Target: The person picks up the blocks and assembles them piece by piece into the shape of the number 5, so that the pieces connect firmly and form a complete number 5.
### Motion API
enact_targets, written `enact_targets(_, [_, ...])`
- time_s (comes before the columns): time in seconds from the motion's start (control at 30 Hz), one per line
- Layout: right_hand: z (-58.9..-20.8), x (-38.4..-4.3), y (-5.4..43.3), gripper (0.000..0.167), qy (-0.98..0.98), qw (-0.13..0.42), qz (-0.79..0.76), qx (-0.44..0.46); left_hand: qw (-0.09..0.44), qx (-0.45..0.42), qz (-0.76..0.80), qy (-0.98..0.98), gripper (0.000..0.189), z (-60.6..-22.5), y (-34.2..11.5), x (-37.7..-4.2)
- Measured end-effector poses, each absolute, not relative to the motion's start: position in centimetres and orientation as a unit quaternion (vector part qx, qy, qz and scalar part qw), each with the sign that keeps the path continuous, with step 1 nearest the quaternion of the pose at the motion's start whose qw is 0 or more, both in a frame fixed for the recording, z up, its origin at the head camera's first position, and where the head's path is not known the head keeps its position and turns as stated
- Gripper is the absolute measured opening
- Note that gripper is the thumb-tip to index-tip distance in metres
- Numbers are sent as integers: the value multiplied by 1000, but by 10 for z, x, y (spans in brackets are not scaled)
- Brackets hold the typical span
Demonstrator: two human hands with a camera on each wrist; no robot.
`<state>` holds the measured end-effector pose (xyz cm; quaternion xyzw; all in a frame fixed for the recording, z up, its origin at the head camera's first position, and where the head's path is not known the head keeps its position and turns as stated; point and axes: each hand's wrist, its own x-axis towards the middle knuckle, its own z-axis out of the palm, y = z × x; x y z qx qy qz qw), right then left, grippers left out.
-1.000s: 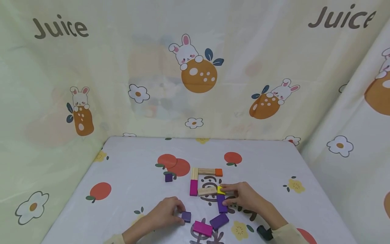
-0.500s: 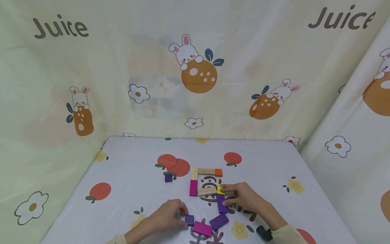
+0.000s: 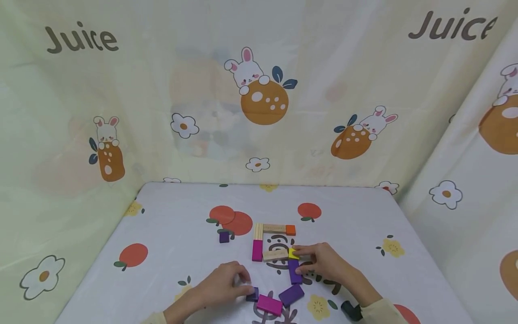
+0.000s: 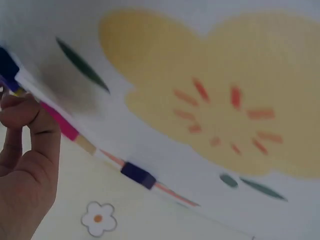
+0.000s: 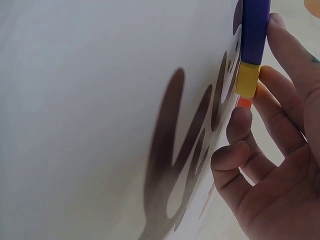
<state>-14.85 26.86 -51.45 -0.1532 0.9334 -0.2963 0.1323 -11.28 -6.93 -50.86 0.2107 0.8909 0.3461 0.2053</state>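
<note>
My left hand (image 3: 224, 283) is by a small purple cube (image 3: 253, 295); its thumb lies against the cube and the index finger is raised off it. Directly right of the cube lies a magenta block (image 3: 270, 305), then a slanted purple block (image 3: 291, 294). My right hand (image 3: 325, 262) rests its index finger on a yellow cube (image 5: 247, 80) and its thumb along an upright purple block (image 5: 255, 30), other fingers loosely bent. Left of the yellow cube runs a plain wooden block (image 3: 275, 255), meeting a second magenta block (image 3: 256, 250).
Farther back, a ribbed pale block (image 3: 258, 231), a wooden block (image 3: 274, 228) and an orange cube (image 3: 290, 230) continue the row. A lone dark purple cube (image 3: 224, 237) lies to the left. A dark cylinder (image 3: 351, 310) sits beside the right sleeve.
My left hand has slid the purple cube rightward up to the magenta block. Its index finger has come off, and the thumb now covers part of the cube. My right hand stays put.
</note>
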Motion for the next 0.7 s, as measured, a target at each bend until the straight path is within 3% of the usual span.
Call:
enact_targets(0.2, [-517, -149, 268, 49, 936, 130, -292, -149, 158, 185, 393, 887, 33, -500, -88, -132])
enact_targets(0.4, [-516, -149, 269, 49, 932, 134, -300, -150, 102, 73, 455, 881, 39, -504, -106, -154])
enact_targets(0.7, [-520, -151, 271, 50, 931, 136, -298, -160, 79, -27, 533, 842, 55, -513, -120, -180])
